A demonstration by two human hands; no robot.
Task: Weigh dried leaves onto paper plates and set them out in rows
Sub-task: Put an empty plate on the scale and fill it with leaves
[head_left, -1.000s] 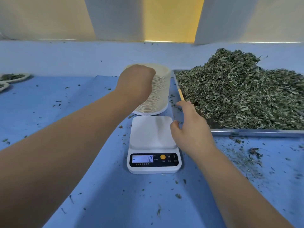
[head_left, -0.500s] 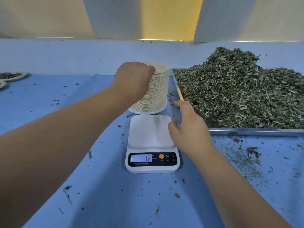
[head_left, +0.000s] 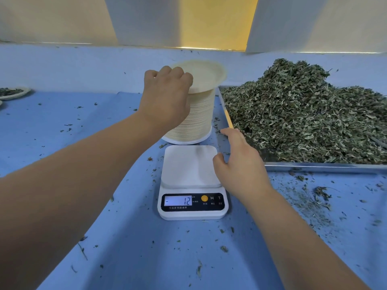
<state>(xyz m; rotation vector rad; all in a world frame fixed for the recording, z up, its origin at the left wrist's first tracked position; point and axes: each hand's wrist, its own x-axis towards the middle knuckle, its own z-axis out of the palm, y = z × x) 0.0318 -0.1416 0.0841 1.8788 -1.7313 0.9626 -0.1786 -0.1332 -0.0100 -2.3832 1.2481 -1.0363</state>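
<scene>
My left hand grips the near edge of one paper plate, lifted and tilted just above the tall stack of paper plates. In front of the stack stands a white kitchen scale with a bare platform, its display reading -12. My right hand hovers open beside the scale's right edge, fingers stretched toward the metal tray. A big heap of dried green leaves fills that tray.
A blue cloth covers the table, strewn with leaf crumbs. Two filled plates lie at the far left edge. A pale wall runs along the back. Loose leaf bits lie in front of the tray.
My left hand has lifted the top plate off the stack; before, it rested on the stack's top. My right hand has barely moved.
</scene>
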